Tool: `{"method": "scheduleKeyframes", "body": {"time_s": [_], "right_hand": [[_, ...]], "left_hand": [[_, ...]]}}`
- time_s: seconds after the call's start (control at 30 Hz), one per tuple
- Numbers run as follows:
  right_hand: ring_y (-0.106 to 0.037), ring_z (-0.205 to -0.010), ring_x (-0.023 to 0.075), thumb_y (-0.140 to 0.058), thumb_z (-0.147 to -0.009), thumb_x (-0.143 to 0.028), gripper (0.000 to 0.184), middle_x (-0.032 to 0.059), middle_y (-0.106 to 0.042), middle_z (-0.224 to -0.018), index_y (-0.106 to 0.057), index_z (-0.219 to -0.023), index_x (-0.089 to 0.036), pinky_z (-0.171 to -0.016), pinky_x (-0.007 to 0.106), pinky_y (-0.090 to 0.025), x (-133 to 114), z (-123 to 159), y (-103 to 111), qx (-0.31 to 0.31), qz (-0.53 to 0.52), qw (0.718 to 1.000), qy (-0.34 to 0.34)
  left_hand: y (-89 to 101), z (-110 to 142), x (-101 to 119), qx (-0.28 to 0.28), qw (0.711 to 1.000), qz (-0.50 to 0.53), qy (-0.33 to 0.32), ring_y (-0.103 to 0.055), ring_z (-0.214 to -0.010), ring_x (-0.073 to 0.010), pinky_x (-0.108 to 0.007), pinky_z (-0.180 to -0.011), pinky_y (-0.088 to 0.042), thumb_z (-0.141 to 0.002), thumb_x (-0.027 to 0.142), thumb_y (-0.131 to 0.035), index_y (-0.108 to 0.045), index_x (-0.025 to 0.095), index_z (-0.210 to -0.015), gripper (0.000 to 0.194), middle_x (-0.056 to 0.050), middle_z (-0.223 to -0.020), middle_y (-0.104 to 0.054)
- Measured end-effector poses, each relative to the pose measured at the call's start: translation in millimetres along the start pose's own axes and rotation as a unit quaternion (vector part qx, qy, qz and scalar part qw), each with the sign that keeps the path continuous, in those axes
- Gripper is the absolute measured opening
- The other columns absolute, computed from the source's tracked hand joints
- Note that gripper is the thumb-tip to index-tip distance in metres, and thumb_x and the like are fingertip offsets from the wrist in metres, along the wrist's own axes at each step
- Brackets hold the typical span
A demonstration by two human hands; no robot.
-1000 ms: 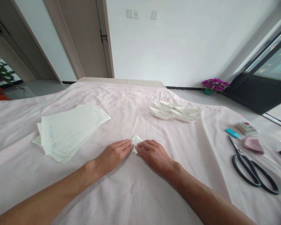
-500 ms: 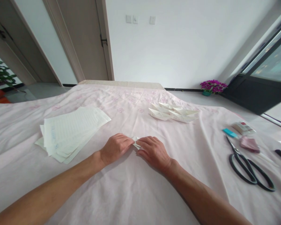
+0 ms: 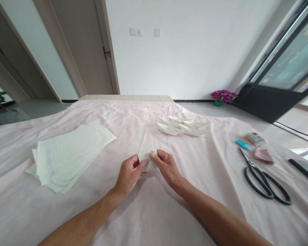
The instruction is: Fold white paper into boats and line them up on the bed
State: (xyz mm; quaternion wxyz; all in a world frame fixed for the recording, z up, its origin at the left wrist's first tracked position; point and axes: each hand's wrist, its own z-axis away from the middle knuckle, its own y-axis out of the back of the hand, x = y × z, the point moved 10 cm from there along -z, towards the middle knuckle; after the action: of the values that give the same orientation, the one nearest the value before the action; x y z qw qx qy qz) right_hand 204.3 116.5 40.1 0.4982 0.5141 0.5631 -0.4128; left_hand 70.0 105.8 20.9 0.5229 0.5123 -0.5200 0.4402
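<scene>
Your left hand (image 3: 128,172) and right hand (image 3: 168,167) pinch a folded paper (image 3: 147,159) between them.
Beyond your grip, to its right, sit paper boats (image 3: 185,128); lined sheets (image 3: 70,153) lie off to its left.

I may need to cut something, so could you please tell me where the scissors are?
At the right of the head view, the scissors lie on the cloth, tips beside the blue block.

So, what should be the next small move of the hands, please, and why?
Perhaps ease the folded paper gently open: the left hand and right hand already pinch it from either side, and it does not yet show the open, pointed shape of the boats.
</scene>
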Motion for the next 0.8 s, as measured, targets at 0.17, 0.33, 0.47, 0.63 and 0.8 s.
{"method": "scheduleKeyframes", "body": {"time_s": [0.17, 0.33, 0.47, 0.63, 0.8], "right_hand": [[-0.041, -0.054, 0.0097, -0.065, -0.078, -0.055, 0.04, -0.0026, -0.049, -0.061, -0.058, -0.072, -0.016, -0.051, 0.022, -0.034, 8, -2, 3, 0.028, -0.062, 0.997, -0.041], [-0.041, -0.049, 0.0094, -0.066, -0.076, -0.055, 0.041, -0.003, -0.049, -0.055, -0.056, -0.067, -0.017, -0.048, 0.022, -0.034, 16, -5, 3, 0.046, -0.09, 0.993, -0.057], [-0.042, -0.048, 0.0099, -0.068, -0.074, -0.053, 0.039, -0.0027, -0.05, -0.053, -0.057, -0.064, -0.017, -0.047, 0.023, -0.035, 22, -7, 4, 0.055, -0.109, 0.99, -0.067], [-0.038, -0.045, 0.009, -0.069, -0.072, -0.05, 0.039, -0.0041, -0.044, -0.05, -0.053, -0.059, -0.018, -0.044, 0.023, -0.031, 27, -12, 11, 0.087, -0.128, 0.985, -0.074], [-0.035, -0.045, 0.0081, -0.07, -0.071, -0.051, 0.041, -0.0055, -0.041, -0.048, -0.05, -0.057, -0.018, -0.043, 0.023, -0.028, 26, -16, 19, 0.119, -0.146, 0.98, -0.059]], "left_hand": [[2.0, 1, 0, 0.023, 1.0, -0.012, 0.017, -0.058, -0.059, -0.0133, -0.023, -0.051, -0.052, -0.076, 0.05, -0.069, -0.063, 0.013, -0.077, 0.037, 0.001, -0.065, -0.059], [3.4, -1, 5, 0.034, 0.999, -0.017, 0.016, -0.053, -0.051, -0.0104, -0.022, -0.047, -0.049, -0.072, 0.047, -0.075, -0.061, 0.014, -0.067, 0.037, 0.003, -0.055, -0.055], [2.7, -3, 1, 0.026, 0.999, -0.02, 0.014, -0.053, -0.049, -0.0106, -0.022, -0.046, -0.047, -0.073, 0.047, -0.074, -0.061, 0.014, -0.066, 0.037, 0.002, -0.054, -0.057], [-11.4, 1, -16, -0.025, 0.998, 0.01, 0.053, -0.062, -0.056, -0.0143, -0.025, -0.051, -0.051, -0.08, 0.051, -0.066, -0.062, 0.013, -0.077, 0.039, -0.003, -0.066, -0.066], [-21.7, 5, -25, -0.05, 0.996, 0.009, 0.078, -0.061, -0.053, -0.0123, -0.022, -0.046, -0.047, -0.084, 0.055, -0.061, -0.063, 0.012, -0.078, 0.043, -0.008, -0.073, -0.07]]}}
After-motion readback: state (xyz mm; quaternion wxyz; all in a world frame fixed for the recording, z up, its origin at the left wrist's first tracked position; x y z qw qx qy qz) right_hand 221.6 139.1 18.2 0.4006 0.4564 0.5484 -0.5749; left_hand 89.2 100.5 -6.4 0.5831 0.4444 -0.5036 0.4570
